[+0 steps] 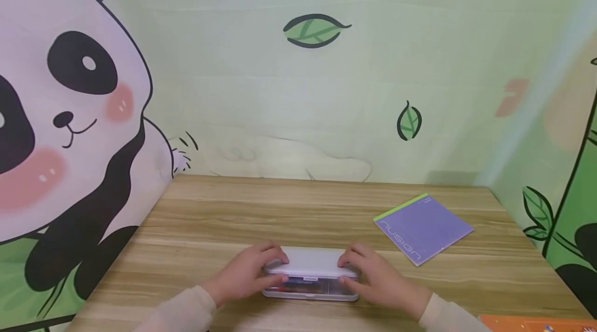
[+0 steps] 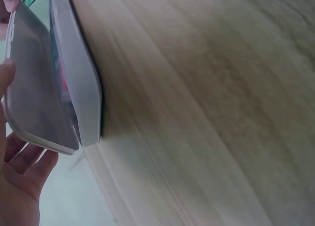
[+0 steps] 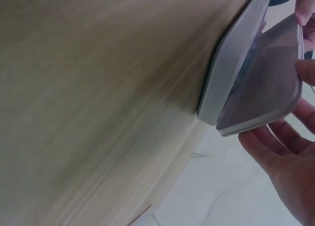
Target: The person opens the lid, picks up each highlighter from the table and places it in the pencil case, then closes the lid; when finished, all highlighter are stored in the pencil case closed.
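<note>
A white pencil case sits on the wooden table near its front edge, its lid tilted partly up. Through the gap, colourful items show inside, too small to name. My left hand grips the left end of the lid, thumb at the front edge and fingers on top. At the other end, my right hand holds the lid the same way. Both wrist views show the lid angled away from the base, which rests on the tabletop.
A purple notebook with a green spine lies to the right, beyond the right hand. At the lower right corner an orange printed item is partly cut off. A panda-patterned cloth stands behind the table.
</note>
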A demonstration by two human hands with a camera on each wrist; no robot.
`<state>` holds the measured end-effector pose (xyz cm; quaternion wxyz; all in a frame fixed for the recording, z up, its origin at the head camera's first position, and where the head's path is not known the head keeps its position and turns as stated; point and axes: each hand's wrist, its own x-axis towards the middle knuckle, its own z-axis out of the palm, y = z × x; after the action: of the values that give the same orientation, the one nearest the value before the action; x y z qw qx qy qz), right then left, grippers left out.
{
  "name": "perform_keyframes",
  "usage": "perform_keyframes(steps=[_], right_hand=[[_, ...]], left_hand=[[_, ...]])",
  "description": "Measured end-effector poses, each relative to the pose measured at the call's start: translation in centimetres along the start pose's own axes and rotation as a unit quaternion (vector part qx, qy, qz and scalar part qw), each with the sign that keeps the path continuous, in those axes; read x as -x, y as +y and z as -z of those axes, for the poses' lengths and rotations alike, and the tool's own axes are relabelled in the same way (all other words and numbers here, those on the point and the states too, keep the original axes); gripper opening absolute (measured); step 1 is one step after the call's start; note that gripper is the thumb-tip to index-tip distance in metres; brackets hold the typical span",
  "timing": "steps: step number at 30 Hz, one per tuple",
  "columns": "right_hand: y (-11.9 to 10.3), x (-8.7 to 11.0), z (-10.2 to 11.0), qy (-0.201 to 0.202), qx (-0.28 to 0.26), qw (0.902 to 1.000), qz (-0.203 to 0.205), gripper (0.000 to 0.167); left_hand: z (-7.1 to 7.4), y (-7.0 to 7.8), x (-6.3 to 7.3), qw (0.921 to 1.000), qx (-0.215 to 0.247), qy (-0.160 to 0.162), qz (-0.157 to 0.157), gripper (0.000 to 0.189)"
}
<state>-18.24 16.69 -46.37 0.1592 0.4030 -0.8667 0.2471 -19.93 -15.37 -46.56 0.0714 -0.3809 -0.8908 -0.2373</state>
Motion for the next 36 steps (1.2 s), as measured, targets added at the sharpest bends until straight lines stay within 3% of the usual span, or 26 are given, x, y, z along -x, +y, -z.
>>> perform_keyframes(steps=[7,17,29,36], right_hand=[[0.4,0.3,-0.6,-0.018,0.003,0.998,0.061,0.026],[0.3,0.5,-1.2,-0.04,0.028,0.9959,0.075,0.024],[0.2,0.3,-1.2,-0.04,0.039,0.9948,0.086,0.024],[0.4,-0.1,-0.5,-0.032,0.058,0.9967,0.047,0.025]], left_hand=[[-0.4,0.3,0.2,0.9945,-0.078,0.009,-0.069,0.032],[-0.9,0.3,0.5,0.988,-0.124,-0.016,-0.091,0.033],[-1.1,0.2,0.7,0.9872,-0.132,-0.016,-0.088,0.034],[-0.8,0.5,0.0,0.9902,-0.127,-0.001,-0.058,0.037]])
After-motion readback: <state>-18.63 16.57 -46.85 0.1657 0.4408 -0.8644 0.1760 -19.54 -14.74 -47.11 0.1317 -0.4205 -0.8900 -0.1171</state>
